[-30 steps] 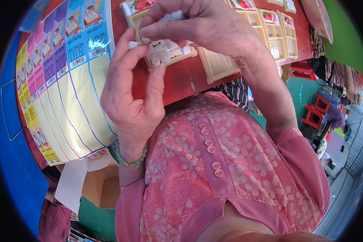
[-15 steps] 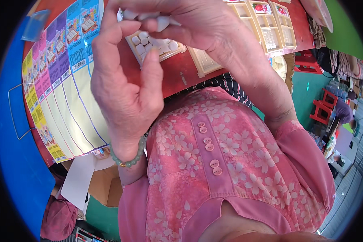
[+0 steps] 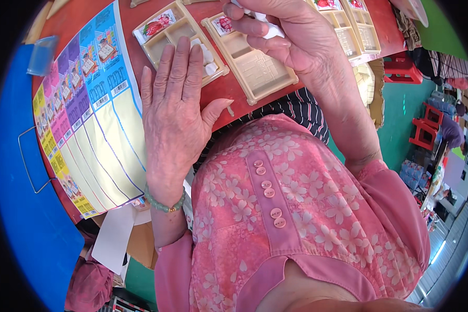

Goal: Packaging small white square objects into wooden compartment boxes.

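The right hand (image 3: 300, 32), half curled, holds small white pieces (image 3: 274, 32); the beige rectangular plastic tray (image 3: 260, 74) lies at its near left, long axis slanting near-right.

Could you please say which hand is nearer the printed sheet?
Left: the left hand is beside the printed sheet's right edge; the right hand is farther right, over a tray.

The left hand (image 3: 176, 112) is now stretching flat over the left tray (image 3: 181, 32) instead of curling near the right hand (image 3: 302, 34), which is hovering farther right, above the neighbouring tray (image 3: 262, 70).
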Motion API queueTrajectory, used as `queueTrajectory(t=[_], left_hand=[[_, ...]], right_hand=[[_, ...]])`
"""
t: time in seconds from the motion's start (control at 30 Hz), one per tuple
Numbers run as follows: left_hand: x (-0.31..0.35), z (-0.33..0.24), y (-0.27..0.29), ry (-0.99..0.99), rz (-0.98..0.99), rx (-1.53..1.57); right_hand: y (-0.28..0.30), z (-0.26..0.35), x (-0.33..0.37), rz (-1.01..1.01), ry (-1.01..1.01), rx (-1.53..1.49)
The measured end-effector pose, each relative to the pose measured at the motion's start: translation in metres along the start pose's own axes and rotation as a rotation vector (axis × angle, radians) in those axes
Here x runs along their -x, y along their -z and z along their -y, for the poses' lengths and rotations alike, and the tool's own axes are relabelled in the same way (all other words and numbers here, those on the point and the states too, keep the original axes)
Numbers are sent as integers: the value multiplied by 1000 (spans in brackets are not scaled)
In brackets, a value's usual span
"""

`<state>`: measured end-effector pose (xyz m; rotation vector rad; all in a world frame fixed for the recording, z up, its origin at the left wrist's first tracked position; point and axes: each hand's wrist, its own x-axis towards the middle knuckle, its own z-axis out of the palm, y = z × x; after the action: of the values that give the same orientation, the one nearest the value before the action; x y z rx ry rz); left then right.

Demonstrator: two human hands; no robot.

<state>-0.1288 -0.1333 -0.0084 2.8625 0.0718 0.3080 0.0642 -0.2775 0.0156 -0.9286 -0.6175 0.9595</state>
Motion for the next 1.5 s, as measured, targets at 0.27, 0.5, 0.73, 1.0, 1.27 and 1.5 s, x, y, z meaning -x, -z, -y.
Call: queueTrajectory(t=[0.27, 0.5, 0.73, 1.0, 1.27, 1.5], left_hand=[[3, 3, -11, -2, -64, 114], [3, 4, -10, 0, -32, 98], [3, 1, -11, 16, -64, 121], [3, 4, -10, -15, -137, 216], [3, 8, -13, -29, -245, 282], [2, 2, -14, -51, -232, 147]], right_hand=[[-28, 15, 9, -418, -359, -342], [-23, 7, 9, -16, -336, 169], [-33, -17, 19, 49, 206, 1300], [-40, -25, 21, 25, 216, 1351], [-46, -9, 22, -95, 308, 953], [-31, 3, 23, -209, -228, 118]])
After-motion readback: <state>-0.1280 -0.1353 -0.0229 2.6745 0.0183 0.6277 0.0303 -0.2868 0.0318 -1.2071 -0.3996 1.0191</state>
